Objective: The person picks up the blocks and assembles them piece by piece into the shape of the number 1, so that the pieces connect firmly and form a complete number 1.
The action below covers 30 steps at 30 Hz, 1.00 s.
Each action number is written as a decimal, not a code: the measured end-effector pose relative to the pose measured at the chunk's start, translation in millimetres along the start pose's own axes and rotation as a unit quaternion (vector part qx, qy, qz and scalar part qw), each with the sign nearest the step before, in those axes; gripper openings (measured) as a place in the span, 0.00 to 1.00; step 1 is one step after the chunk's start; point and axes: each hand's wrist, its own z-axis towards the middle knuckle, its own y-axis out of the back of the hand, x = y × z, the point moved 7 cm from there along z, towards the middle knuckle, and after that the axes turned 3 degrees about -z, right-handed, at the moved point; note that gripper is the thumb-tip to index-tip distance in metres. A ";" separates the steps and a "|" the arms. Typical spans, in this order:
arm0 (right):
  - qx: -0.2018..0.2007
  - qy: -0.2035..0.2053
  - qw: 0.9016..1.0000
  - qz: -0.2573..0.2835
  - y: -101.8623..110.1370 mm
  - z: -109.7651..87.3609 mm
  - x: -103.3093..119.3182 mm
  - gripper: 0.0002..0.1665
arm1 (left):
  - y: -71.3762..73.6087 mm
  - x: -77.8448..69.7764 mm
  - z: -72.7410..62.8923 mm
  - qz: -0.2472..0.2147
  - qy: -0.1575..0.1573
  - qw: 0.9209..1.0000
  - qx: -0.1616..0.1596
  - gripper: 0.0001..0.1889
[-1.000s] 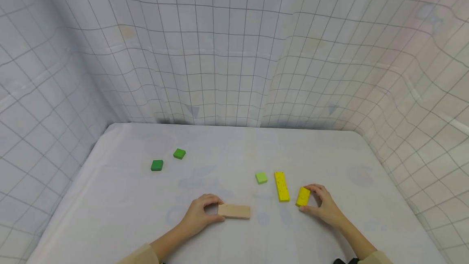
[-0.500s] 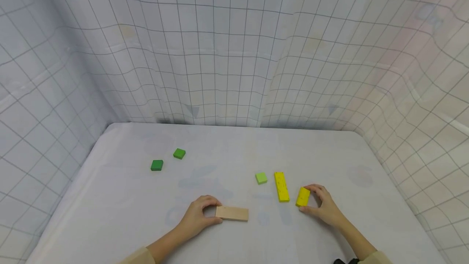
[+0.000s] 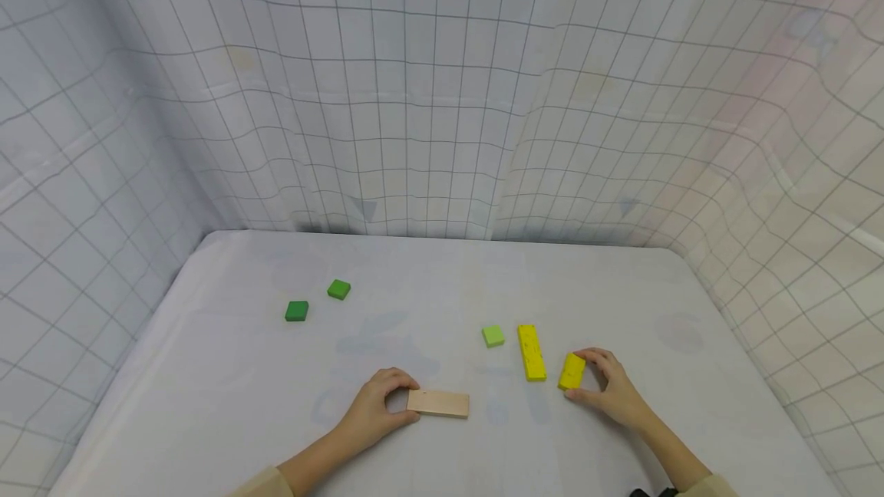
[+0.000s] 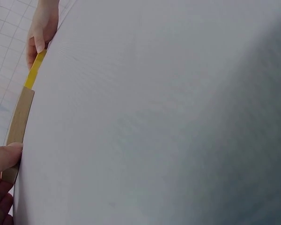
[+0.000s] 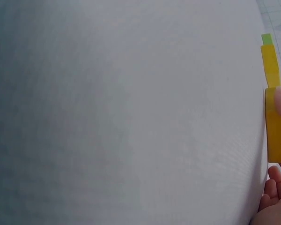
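Note:
My left hand (image 3: pixel 373 411) pinches the left end of a flat, plain wooden block (image 3: pixel 442 404) between thumb and fingers. The block lies crosswise on the white table, and the left wrist view shows the thumb (image 4: pixel 8 154) on its edge. To the right, my right hand (image 3: pixel 613 393) holds a short yellow block (image 3: pixel 571 372) by its far and near ends. A longer yellow block (image 3: pixel 532 353) lies just left of that one, apart from it. Beside the longer block sits a small light green square block (image 3: pixel 493 336).
Two darker green blocks, one (image 3: pixel 297 311) nearer and one (image 3: pixel 339 289) farther back, lie at the left of the table (image 3: pixel 428 282). Grid-patterned curtains (image 3: pixel 442 121) enclose the back and both sides. Something black (image 3: pixel 641 492) shows by the right sleeve.
The wooden block and my left hand have shifted slightly left and toward me, mostly in the first half second. My right hand and the short yellow block have stayed in place.

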 end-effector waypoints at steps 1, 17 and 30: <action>0.001 0.000 1.000 0.002 -0.2 -0.1 -0.1 0.39 | 0.0 0.2 0.0 0.000 -0.001 1.000 0.000 0.17; -0.015 0.013 0.999 0.025 2.4 -1.5 2.4 0.39 | 2.2 -0.2 -0.8 0.003 -0.029 1.000 -0.012 0.19; -0.052 0.083 0.995 -0.002 6.2 11.0 45.0 0.39 | 2.2 -0.2 -0.2 0.008 -0.024 1.000 -0.005 0.20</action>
